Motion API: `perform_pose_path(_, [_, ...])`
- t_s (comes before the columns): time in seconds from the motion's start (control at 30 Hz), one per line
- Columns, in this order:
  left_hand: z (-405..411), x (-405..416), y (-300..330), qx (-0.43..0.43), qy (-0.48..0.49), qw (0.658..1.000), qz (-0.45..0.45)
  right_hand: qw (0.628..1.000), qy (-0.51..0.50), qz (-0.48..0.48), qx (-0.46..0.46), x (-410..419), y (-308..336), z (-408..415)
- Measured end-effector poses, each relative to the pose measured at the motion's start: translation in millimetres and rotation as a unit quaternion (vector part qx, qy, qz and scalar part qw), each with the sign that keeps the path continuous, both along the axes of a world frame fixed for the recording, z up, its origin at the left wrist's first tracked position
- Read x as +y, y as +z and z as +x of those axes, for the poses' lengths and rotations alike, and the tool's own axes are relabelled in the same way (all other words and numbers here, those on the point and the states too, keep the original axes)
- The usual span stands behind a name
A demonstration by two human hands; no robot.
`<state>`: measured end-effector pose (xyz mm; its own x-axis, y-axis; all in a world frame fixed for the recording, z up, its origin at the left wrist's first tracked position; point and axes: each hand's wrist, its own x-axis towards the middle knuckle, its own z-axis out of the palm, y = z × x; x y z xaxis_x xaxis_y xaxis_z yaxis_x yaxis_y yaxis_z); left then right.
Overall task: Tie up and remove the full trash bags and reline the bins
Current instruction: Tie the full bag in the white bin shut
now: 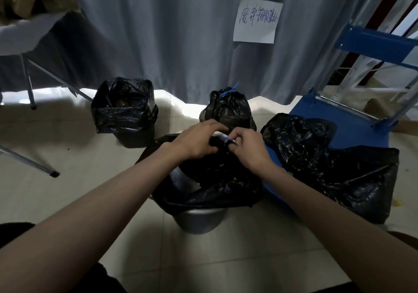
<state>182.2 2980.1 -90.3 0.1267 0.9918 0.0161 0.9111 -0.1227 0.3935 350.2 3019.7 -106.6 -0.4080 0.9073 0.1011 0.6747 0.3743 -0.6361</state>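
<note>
A full black trash bag [217,179] sits in the grey bin [199,221] directly below me. Both hands meet at its gathered neck. My left hand [198,142] grips the bunched plastic from the left. My right hand [245,148] pinches a blue tie [225,138] at the neck. Behind the hands stands another black bag [228,109], closed at the top with a blue tie [229,91]. At the back left a second bin [135,137] holds an open black bag [123,109] with dark contents.
Loose black bags [334,161] lie heaped on a blue platform [352,120] at the right, beside a blue metal rack [380,46]. A grey curtain [181,32] with a handwritten paper sign [256,20] hangs behind. Folding table legs [29,163] stand at the left on the tiled floor.
</note>
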Motion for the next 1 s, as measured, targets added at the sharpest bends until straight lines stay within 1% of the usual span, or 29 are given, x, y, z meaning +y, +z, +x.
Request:
perform_pose_path(0.07, [-0.1,1.2,-3.1,0.034,-0.001,0.999,0.0,1.0,0.019,0.007,0.01,-2.3,0.4,4.2])
perform_pose_path(0.13, [1.6,1.1,-1.2,0.035,0.009,0.999,0.001,0.999,0.03,0.011,0.017,-3.8,1.1,8.3])
perform_pose_path(0.33, [1.6,3.1,7.9,-0.088,-0.001,0.995,0.039,0.999,0.03,0.025,0.034,-4.2,4.9,15.9])
perform_pose_path(0.43, [-1.1,3.1,12.6,-0.133,0.021,0.987,0.084,0.999,0.025,0.02,0.031,-4.6,4.1,19.5])
perform_pose_path(0.5, [-3.9,3.2,17.7,-0.172,0.064,0.976,0.12,1.0,0.022,0.003,0.014,-4.3,0.6,23.2])
perform_pose_path(0.6, [-9.6,2.1,30.8,-0.25,0.126,0.946,0.163,0.999,0.018,-0.039,-0.032,-3.1,-6.6,31.7])
perform_pose_path(0.63, [-10.7,0.7,35.1,-0.27,0.133,0.939,0.169,0.997,0.019,-0.051,-0.049,-2.2,-8.3,34.2])
perform_pose_path(0.7, [-8.9,-2.0,41.4,-0.283,0.116,0.937,0.167,0.997,0.028,-0.05,-0.051,-0.7,-8.0,34.8])
perform_pose_path(0.73, [-6.4,-3.0,43.3,-0.284,0.097,0.94,0.161,0.998,0.029,-0.036,-0.034,-1.1,-5.2,32.2])
perform_pose_path(0.8, [1.2,-4.6,47.4,-0.293,0.054,0.943,0.149,0.999,0.028,-0.002,0.038,-4.6,5.1,23.2])
perform_pose_path(0.87, [8.9,-5.9,52.1,-0.311,0.02,0.939,0.144,0.992,0.032,-0.001,0.12,-10.1,18.4,12.5])
perform_pose_path(0.9, [12.1,-6.8,54.7,-0.316,0.01,0.938,0.146,0.989,0.03,-0.003,0.145,-12.9,23.8,8.0])
perform_pose_path(1.0, [16.1,-8.6,58.5,-0.32,0.002,0.935,0.154,0.986,0.011,0.0,0.167,-16.1,30.0,2.0])
